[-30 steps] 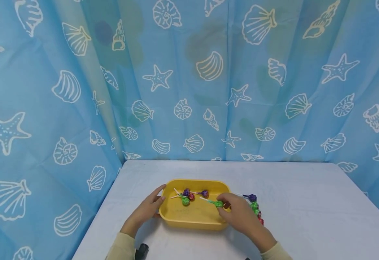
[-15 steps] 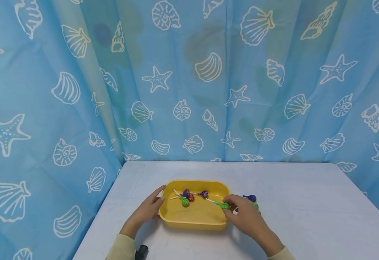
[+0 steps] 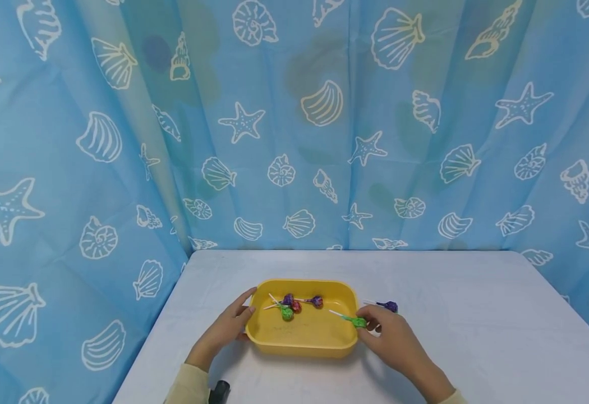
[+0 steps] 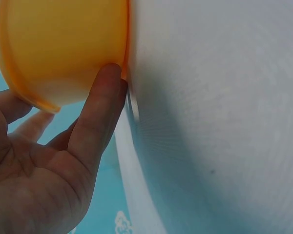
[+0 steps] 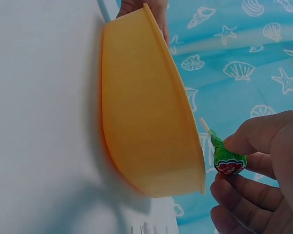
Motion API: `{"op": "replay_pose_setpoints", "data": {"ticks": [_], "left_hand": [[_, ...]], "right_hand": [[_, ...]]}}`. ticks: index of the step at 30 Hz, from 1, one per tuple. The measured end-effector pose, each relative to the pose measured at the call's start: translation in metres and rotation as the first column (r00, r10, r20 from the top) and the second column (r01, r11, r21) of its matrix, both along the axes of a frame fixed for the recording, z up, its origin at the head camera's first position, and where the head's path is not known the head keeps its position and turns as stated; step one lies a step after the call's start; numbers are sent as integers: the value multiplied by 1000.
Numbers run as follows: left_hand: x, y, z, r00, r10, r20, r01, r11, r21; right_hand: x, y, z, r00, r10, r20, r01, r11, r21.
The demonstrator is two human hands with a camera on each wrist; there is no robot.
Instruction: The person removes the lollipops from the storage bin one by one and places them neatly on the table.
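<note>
My right hand point(image 3: 387, 335) pinches a green-wrapped lollipop point(image 3: 359, 322) by its candy head between thumb and fingers. It is at the right end of a yellow plastic tub point(image 3: 302, 351), and the white stick points left over the tub. In the right wrist view the lollipop point(image 5: 229, 158) shows a red label, beside the tub's rim point(image 5: 178, 92). At the tub's other end my left hand point(image 3: 226, 322) holds the side. The left wrist view has the straight fingers point(image 4: 95, 114) against the outer wall, with the thumb at the rim.
Inside the tub lie several lollipops, including a green one point(image 3: 287, 314), a red one point(image 3: 297, 306) and a purple one point(image 3: 317, 302). Another purple lollipop point(image 3: 390, 306) is on the white table point(image 3: 476, 314) behind my right hand. A blue seashell curtain point(image 3: 294, 123) surrounds the table.
My right hand has moved right with the green lollipop, from over the tub to its right end. It now covers lollipops on the table that showed before. The left hand stays put.
</note>
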State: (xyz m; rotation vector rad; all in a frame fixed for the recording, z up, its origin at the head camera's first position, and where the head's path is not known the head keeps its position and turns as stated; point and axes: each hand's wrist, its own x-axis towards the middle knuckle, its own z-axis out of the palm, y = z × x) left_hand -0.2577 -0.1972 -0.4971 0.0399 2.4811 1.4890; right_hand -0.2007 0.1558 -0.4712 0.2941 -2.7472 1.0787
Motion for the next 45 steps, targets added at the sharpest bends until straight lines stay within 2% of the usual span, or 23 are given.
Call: {"op": "replay_pose_setpoints", "data": {"ticks": [9, 33, 45], "left_hand": [[-1, -3, -2, 1000, -11, -3, 11, 1000, 24], [0, -3, -1, 1000, 3, 23, -3, 1000, 27], [0, -1, 1, 1000, 3, 22, -3, 1000, 7]], "right_hand": [[6, 11, 0, 999, -18, -27, 18, 1000, -2], [20, 35, -5, 996, -87, -6, 87, 996, 16], [26, 51, -15, 992, -120, -33, 121, 991, 48]]}}
